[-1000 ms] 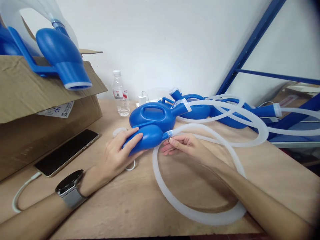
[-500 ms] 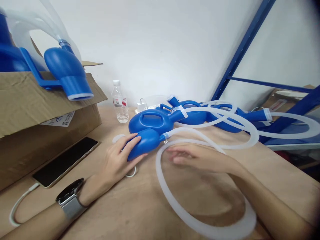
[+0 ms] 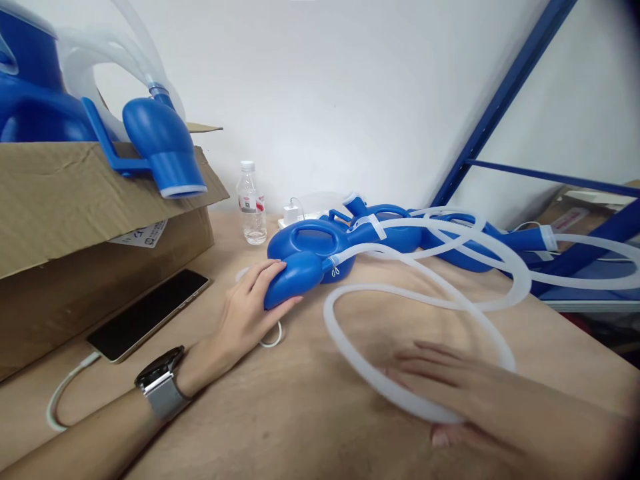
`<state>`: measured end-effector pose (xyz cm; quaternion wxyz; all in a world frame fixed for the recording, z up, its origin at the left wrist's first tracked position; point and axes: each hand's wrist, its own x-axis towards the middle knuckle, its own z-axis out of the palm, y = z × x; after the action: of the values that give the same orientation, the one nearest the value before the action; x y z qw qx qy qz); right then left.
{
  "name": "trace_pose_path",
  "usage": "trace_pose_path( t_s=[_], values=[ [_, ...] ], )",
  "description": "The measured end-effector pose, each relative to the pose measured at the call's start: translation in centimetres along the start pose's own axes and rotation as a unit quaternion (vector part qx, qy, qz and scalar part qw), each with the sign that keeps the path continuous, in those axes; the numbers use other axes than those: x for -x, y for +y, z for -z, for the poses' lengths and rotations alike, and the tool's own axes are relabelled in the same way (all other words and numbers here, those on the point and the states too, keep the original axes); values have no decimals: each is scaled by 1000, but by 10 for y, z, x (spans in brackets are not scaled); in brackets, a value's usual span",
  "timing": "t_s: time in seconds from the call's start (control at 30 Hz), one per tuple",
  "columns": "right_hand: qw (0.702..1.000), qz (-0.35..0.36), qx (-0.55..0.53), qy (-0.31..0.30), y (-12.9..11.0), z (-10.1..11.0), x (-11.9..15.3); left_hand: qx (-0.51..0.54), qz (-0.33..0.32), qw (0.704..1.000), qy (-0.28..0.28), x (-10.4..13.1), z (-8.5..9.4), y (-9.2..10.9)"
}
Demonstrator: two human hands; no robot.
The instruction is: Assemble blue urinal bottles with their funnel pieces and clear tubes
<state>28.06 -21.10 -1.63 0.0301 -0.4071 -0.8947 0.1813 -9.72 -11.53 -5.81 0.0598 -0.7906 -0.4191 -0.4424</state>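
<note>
My left hand (image 3: 255, 303) curls around the rounded end of a blue plastic urinal funnel (image 3: 296, 275), which lies in front of a blue urinal bottle (image 3: 313, 237). From the funnel's narrow neck a translucent white hose (image 3: 353, 347) runs out and loops across the table. Over the near part of that loop lies my right hand (image 3: 450, 383), blurred, its fingers stretched out and its thumb apart. The hose passes beneath the palm, where it is partly hidden. A small white tie hangs at the funnel's neck.
On the left stands a cardboard box (image 3: 100, 193) with more blue urinals and hoses on top. A phone (image 3: 150, 313) on a white cable lies before it. Behind are a water bottle (image 3: 253, 207) and a charger (image 3: 291, 213). Several blue bottles (image 3: 460, 250) lie beside a blue rack (image 3: 500, 107).
My right hand has moved down and nearer, from inside the hose loop onto its near part. The loop has become smaller. My left hand keeps its hold on the funnel; the view has shifted slightly left.
</note>
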Motion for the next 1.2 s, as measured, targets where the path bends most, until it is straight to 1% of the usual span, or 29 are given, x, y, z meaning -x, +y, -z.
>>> trace_pose_path(
  t_s=[0.07, 0.1, 0.13, 0.17, 0.2, 0.23, 0.27, 0.3, 0.33, 0.37, 0.4, 0.43, 0.47, 0.53, 0.6, 0.63, 0.67, 0.7, 0.73, 0.8, 0.87, 0.93, 1.03, 1.1, 1.2],
  values=[
    [998, -21, 61, 13, 23, 5, -1, 7, 4, 1000, 3, 0, -1, -1],
    [995, -29, 91, 43, 38, 5, -1, 11, 3, 1000, 5, 0, -1, -2],
    [990, -52, 120, 46, 54, 4, 0, 14, 1, 1000, 6, 1, -1, -3],
    [982, -66, 154, 82, 69, 2, 3, 16, -4, 1000, 8, 1, -2, -3],
    [971, -94, 186, 114, 84, 0, 6, 18, -11, 1000, 10, 1, -2, -3],
    [962, -121, 203, 135, 96, -2, 10, 17, -19, 1000, 12, 2, -3, -2],
    [959, -137, 204, 140, 103, -3, 14, 16, -24, 999, 13, 2, -3, -1],
    [961, -145, 192, 133, 106, -2, 16, 15, -27, 999, 14, 2, -4, 0],
    [967, -143, 172, 120, 103, 0, 16, 14, -27, 999, 13, 2, -4, 1],
    [974, -134, 149, 106, 94, 3, 13, 13, -25, 1000, 11, 2, -4, 2],
    [977, -121, 134, 114, 79, 6, 8, 11, -22, 1000, 9, 2, -4, 3],
    [972, -103, 135, 164, 59, 9, -1, 10, -19, 1000, 8, 1, -4, 4],
    [967, -83, 144, 193, 36, 11, -13, 9, -19, 1000, 7, 1, -4, 5],
    [948, -9, 180, 263, -15, 9, -41, 8, -19, 1000, 5, 2, -5, 7],
    [931, 17, 221, 288, -62, 0, -72, 18, -22, 1000, -5, 3, -6, 8],
    [914, 56, 240, 323, -80, -7, -86, 30, -24, 999, -9, 4, -7, 8],
    [908, 84, 254, 322, -94, -13, -99, 46, -28, 999, -10, 5, -8, 8],
    [911, 99, 258, 308, -102, -18, -110, 63, -34, 997, -10, 6, -8, 8],
    [907, 106, 258, 316, -107, -21, -120, 78, -42, 996, -12, 7, -8, 7],
    [905, 94, 261, 322, -103, -22, -137, 98, -63, 993, -23, 9, -8, 6],
    [906, 86, 273, 313, -88, -16, -148, 105, -87, 990, -38, 9, -7, 5],
    [913, 95, 281, 279, -69, -7, -156, 119, -99, 987, -44, 9, -6, 5],
    [924, 87, 263, 264, -43, 1, -158, 144, -86, 983, -70, 7, -6, 7],
    [928, 76, 237, 277, -33, -1, -154, 137, -64, 984, -94, 7, -8, 6],
    [934, 48, 164, 313, -24, -9, -145, 82, -27, 987, -138, 6, -13, 2]
  ],
)
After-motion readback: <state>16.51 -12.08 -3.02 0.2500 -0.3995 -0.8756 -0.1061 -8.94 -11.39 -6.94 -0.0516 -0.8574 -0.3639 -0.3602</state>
